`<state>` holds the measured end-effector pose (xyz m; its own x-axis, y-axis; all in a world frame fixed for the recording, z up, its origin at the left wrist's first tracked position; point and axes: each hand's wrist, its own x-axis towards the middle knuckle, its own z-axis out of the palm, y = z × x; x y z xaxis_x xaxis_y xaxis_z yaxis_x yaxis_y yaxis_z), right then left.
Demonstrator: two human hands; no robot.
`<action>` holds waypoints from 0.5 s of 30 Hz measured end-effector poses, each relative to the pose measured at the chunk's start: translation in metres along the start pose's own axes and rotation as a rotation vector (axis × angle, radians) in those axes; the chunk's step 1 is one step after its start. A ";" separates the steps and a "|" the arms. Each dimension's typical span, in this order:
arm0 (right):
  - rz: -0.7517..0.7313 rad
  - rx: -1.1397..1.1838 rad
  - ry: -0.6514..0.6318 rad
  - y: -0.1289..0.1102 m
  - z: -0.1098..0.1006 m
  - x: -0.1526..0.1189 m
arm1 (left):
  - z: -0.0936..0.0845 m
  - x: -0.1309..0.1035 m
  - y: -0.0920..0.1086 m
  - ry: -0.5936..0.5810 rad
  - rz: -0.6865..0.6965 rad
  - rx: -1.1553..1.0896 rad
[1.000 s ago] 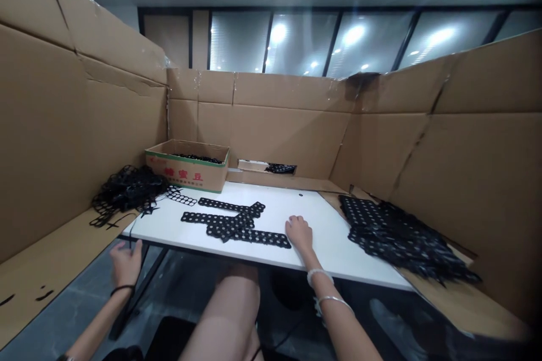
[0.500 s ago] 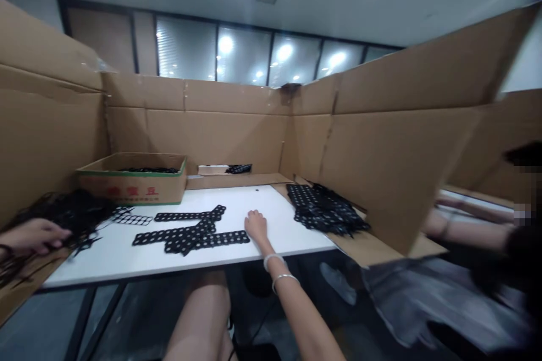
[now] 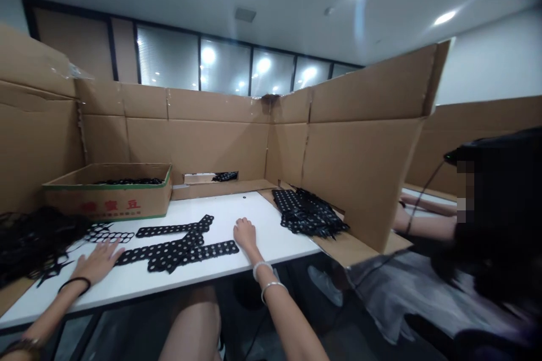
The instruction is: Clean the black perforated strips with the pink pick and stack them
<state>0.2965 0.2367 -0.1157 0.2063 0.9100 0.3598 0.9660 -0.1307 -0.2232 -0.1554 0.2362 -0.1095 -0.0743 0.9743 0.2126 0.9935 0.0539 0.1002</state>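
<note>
My left hand [image 3: 95,264] lies open on the white table [image 3: 271,245], its fingers spread. Its fingertips are close to the left end of the black perforated strips [image 3: 178,248] and to a thin black lattice piece [image 3: 121,237]. Farther right, my right hand [image 3: 245,234] rests on the tabletop with loosely bent fingers, and nothing shows in it. The right end of one strip is just beside this hand. Several strips lie crossed over one another between the two hands, with round holes along them.
A tangled black heap [image 3: 40,240] is at the left edge. Behind it stands a cardboard box [image 3: 127,203] with black pieces inside. Black perforated sheets [image 3: 307,211] are piled at right. Cardboard walls [image 3: 203,141] enclose the table. Another person's arm [image 3: 427,225] shows beyond the right wall.
My left hand has moved right from beside the black heap onto the table and spread its fingers. My right hand stays by the strip's end. The view has turned slightly right.
</note>
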 end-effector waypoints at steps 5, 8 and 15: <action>-0.021 -0.035 -0.009 0.003 0.002 0.003 | 0.021 0.005 0.005 -0.081 -0.033 -0.068; -0.027 -0.048 -0.014 0.003 0.003 0.005 | 0.018 0.005 0.000 -0.052 -0.035 -0.098; -0.034 -0.075 -0.020 0.004 0.003 0.006 | 0.023 0.006 -0.002 0.043 0.012 -0.118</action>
<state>0.3009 0.2425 -0.1167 0.1710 0.9220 0.3475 0.9815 -0.1284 -0.1423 -0.1556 0.2468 -0.1309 -0.0684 0.9644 0.2554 0.9775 0.0135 0.2107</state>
